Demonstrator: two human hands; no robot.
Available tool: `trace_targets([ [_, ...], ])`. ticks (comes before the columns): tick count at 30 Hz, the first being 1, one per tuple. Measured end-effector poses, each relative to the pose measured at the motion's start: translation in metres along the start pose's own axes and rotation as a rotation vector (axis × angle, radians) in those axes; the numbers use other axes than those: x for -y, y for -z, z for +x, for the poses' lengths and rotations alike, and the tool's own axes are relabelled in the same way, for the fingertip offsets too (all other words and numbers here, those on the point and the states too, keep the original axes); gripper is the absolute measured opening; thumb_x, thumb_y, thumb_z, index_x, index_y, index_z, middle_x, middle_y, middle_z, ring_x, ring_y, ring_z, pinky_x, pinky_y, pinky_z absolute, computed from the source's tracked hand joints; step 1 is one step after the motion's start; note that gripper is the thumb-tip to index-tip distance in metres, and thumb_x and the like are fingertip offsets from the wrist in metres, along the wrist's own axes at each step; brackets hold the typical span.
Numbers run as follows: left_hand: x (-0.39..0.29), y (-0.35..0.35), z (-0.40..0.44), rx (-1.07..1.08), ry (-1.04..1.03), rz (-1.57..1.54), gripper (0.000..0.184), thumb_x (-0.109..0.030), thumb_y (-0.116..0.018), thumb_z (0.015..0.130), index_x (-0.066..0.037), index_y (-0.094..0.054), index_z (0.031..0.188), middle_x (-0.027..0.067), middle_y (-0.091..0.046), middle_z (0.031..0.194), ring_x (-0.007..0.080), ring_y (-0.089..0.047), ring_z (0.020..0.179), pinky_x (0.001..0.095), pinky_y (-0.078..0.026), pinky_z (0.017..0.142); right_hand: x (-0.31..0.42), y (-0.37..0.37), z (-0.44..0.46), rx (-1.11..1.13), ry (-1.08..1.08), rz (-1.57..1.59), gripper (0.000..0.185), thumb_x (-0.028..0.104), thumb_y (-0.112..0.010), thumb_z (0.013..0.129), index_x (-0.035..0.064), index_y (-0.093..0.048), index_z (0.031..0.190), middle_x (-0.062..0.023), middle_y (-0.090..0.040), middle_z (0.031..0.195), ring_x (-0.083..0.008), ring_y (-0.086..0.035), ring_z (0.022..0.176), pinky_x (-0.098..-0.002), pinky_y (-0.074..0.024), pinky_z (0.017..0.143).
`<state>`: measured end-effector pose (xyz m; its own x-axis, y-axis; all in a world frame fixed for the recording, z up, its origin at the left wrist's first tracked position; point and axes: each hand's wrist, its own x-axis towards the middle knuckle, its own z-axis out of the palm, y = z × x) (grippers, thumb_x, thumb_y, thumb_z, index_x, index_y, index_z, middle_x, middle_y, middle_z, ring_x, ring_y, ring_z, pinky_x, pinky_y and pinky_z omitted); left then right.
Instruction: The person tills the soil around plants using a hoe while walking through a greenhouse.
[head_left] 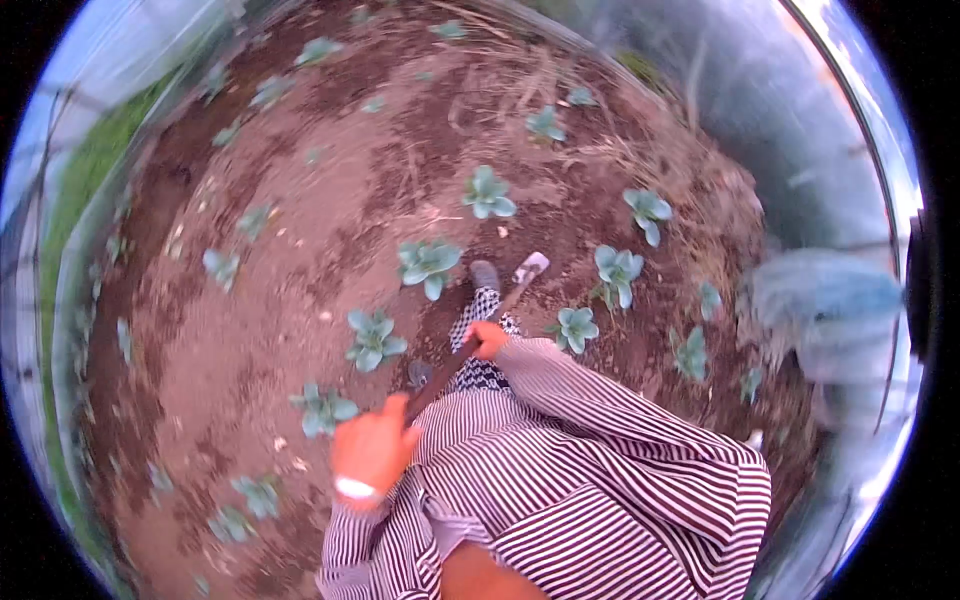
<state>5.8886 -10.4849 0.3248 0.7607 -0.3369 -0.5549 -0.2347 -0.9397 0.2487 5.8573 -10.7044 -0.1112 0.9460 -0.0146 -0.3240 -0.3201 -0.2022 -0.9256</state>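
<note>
A hoe with a dark wooden handle [440, 381] slants across the front of my body, its pale metal blade [531, 266] close to the soil beyond my shoe. My right hand [488, 340] is closed round the middle of the handle. Lower down and to the left, my left hand [372, 452], with a white band at the wrist, is at the upper end of the handle, which passes between thumb and forefinger; its other fingers are partly hidden. Leafy blue-green seedlings stand about the blade, among them one plant [429, 266] left of my shoe and another plant [618, 272] to the right.
My grey shoe [484, 274] is on the soil next to the hoe blade. Further seedlings [370, 340] grow in rows across the brown soil [230, 370]. Dry straw [640, 140] lies toward the upper right. Translucent plastic sheeting [800, 150] walls the plot.
</note>
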Motion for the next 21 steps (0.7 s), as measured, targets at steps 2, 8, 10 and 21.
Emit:
trace_targets([
  [2, 0.006, -0.006, 0.004, -0.042, 0.015, -0.030, 0.045, -0.028, -0.068, 0.067, -0.012, -0.052, 0.106, 0.0163, -0.061, 0.069, 0.0343, -0.060, 0.067, 0.0426, -0.047, 0.060, -0.037, -0.021, 0.022, 0.113, -0.730, 0.804, 0.007, 0.004, -0.054, 0.069, 0.0043, -0.047, 0.067, -0.0085, -0.052, 0.062, -0.0180, -0.055, 0.064, -0.0338, -0.0480, 0.060],
  [8, 0.083, -0.038, 0.004, 0.071, 0.037, -0.038, 0.038, -0.024, -0.069, 0.061, -0.011, -0.057, 0.095, 0.0162, -0.061, 0.076, 0.0338, -0.060, 0.068, 0.0420, -0.047, 0.062, 0.072, -0.038, 0.027, -0.543, -1.093, 1.304, 0.012, 0.005, -0.051, 0.072, 0.0048, -0.043, 0.064, -0.0085, -0.041, 0.055, -0.0207, -0.042, 0.043, -0.0378, -0.0395, 0.044],
  [10, 0.082, -0.051, 0.028, 0.172, 0.104, 0.039, 0.033, -0.023, -0.068, 0.062, -0.010, -0.058, 0.091, 0.0167, -0.061, 0.073, 0.0342, -0.060, 0.067, 0.0424, -0.047, 0.061, 0.099, -0.003, 0.050, -0.555, -1.064, 1.457, 0.012, 0.007, -0.052, 0.073, 0.0048, -0.043, 0.065, -0.0059, -0.034, 0.048, -0.0173, -0.036, 0.039, -0.0342, -0.0337, 0.040],
  [21, -0.014, -0.219, 0.287, 0.220, 0.080, -0.386, 0.037, -0.033, -0.060, 0.076, -0.009, -0.047, 0.101, 0.0237, -0.058, 0.073, 0.0401, -0.058, 0.069, 0.0472, -0.044, 0.057, 0.130, 0.245, 0.259, -0.705, -0.323, 0.760, 0.012, 0.004, -0.053, 0.074, 0.0039, -0.042, 0.079, -0.0039, -0.046, 0.052, -0.0135, -0.045, 0.036, -0.0283, -0.0380, 0.032],
])
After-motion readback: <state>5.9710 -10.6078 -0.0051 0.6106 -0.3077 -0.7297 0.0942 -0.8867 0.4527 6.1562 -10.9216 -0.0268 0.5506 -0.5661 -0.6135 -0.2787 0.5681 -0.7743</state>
